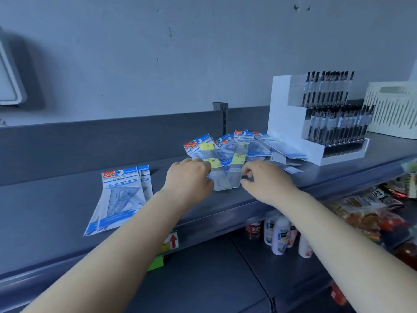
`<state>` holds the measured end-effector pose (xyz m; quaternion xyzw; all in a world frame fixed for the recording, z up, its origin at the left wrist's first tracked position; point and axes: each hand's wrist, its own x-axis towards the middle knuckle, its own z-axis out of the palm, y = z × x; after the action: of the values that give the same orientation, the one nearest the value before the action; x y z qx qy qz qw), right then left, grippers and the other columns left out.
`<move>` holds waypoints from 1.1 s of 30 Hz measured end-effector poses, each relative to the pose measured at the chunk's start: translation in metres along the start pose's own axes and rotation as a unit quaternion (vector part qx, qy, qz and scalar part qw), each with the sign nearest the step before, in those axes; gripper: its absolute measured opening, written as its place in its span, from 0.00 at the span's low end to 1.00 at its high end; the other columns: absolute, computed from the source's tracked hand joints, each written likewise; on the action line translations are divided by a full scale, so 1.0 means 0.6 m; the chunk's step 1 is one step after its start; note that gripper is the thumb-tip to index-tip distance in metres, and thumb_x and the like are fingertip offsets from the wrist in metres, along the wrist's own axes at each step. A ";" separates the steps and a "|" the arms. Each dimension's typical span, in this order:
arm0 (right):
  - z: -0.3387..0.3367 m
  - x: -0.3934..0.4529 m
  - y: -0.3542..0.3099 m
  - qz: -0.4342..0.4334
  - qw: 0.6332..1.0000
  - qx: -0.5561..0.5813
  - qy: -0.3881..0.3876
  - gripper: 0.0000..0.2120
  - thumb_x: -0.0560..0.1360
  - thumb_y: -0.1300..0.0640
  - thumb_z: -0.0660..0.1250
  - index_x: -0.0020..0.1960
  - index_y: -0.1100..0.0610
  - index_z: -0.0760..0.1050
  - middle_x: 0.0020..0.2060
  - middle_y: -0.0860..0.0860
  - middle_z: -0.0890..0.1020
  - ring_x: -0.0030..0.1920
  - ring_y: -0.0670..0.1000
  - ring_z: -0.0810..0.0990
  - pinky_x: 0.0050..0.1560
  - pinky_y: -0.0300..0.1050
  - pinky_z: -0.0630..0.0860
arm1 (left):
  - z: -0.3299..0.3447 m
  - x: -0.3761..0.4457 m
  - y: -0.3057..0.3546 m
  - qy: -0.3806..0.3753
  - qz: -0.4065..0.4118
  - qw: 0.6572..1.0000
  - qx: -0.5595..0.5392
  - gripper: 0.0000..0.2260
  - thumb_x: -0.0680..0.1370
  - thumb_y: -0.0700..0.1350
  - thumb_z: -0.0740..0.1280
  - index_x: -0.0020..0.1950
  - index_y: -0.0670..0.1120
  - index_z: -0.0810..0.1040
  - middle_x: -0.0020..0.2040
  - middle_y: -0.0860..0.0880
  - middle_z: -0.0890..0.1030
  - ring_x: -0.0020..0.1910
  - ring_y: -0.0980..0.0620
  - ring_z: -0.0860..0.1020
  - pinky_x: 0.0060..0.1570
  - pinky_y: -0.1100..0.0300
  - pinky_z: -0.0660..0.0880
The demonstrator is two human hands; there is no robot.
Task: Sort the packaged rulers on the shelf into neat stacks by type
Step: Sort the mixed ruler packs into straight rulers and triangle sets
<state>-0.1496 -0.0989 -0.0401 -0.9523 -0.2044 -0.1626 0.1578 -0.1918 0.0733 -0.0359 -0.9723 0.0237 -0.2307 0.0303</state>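
yellow-labelled rulers, between both hands' fingers

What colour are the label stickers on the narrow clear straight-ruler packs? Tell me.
Yellow stickers on the narrow clear ruler packs, clearest in the head view.

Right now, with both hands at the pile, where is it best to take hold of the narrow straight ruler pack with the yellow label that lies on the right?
Probably pinch the straight ruler pack at its near end, coming from the shelf's front edge. That end juts free of the mixed pile, beside the right hand; its far, labelled end lies among other packs. The flat pack suits fingers closing on both long edges.
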 end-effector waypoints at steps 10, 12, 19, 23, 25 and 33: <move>0.057 0.099 0.014 0.089 0.993 0.082 0.002 0.24 0.72 0.43 0.67 0.58 0.61 0.70 0.55 0.56 0.78 0.56 0.58 0.75 0.49 0.47 0.72 | 0.063 0.113 0.015 -0.136 -0.148 0.976 -0.080 0.21 0.75 0.62 0.61 0.56 0.46 0.71 0.55 0.49 0.77 0.50 0.47 0.75 0.44 0.59 0.69; 0.065 0.108 0.014 0.111 0.990 0.089 0.001 0.28 0.70 0.42 0.70 0.59 0.61 0.68 0.56 0.56 0.77 0.58 0.58 0.75 0.47 0.47 0.71 | 0.075 0.120 0.015 -0.144 -0.165 0.971 -0.097 0.21 0.74 0.63 0.63 0.53 0.46 0.69 0.54 0.49 0.77 0.46 0.48 0.73 0.43 0.59 0.68; 0.082 0.123 0.034 0.153 0.964 0.218 0.017 0.25 0.68 0.53 0.74 0.59 0.61 0.67 0.51 0.56 0.79 0.54 0.56 0.76 0.45 0.44 0.71 | 0.073 0.134 -0.002 -0.163 -0.187 0.931 -0.266 0.11 0.72 0.49 0.72 0.44 0.47 0.72 0.37 0.53 0.72 0.38 0.52 0.70 0.29 0.69 0.65; 0.086 0.121 0.043 0.142 0.950 0.271 0.069 0.18 0.74 0.61 0.67 0.62 0.62 0.69 0.49 0.56 0.80 0.53 0.55 0.76 0.44 0.40 0.66 | 0.073 0.143 -0.021 -0.169 -0.231 0.888 -0.359 0.09 0.73 0.43 0.71 0.41 0.45 0.71 0.31 0.45 0.73 0.28 0.49 0.69 0.27 0.62 0.66; 0.087 0.121 0.045 0.135 0.948 0.275 0.086 0.17 0.75 0.62 0.64 0.63 0.62 0.70 0.48 0.56 0.81 0.53 0.55 0.76 0.44 0.39 0.66 | 0.072 0.144 -0.025 -0.158 -0.243 0.879 -0.378 0.08 0.74 0.41 0.69 0.38 0.44 0.72 0.31 0.43 0.73 0.28 0.47 0.69 0.27 0.62 0.66; 0.078 0.113 0.044 0.138 0.901 0.378 0.159 0.08 0.76 0.62 0.60 0.52 0.60 0.76 0.39 0.50 0.79 0.47 0.56 0.78 0.46 0.44 0.71 | 0.068 0.143 -0.018 -0.102 -0.237 0.886 -0.385 0.03 0.72 0.38 0.62 0.39 0.45 0.72 0.35 0.44 0.70 0.30 0.47 0.65 0.33 0.60 0.64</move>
<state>-0.0681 -0.0817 -0.0629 -0.8011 -0.0888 -0.1988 0.5575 -0.0965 0.0810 -0.0329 -0.9024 -0.1241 -0.1038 -0.3994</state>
